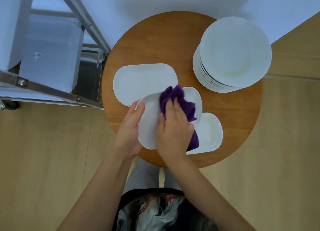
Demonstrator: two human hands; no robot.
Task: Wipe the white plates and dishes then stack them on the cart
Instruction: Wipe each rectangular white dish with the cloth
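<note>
My left hand (pixel 130 128) grips the left edge of a white oblong dish (pixel 149 119), held above the round wooden table (pixel 155 45). My right hand (pixel 174 126) presses a purple cloth (pixel 180 99) onto the dish's face, fingers laid over the cloth. Beneath the held dish lies another small white dish (pixel 211 133) on the table's near right. A larger white oval platter (pixel 140 80) lies on the table's left. At the table's far right stands a stack of several round white plates (pixel 233 55).
A metal cart (pixel 52 57) with grey shelves and angled frame bars stands to the left of the table, one caster (pixel 10 106) visible at its near corner. Pale wood flooring surrounds the table; a white wall lies beyond.
</note>
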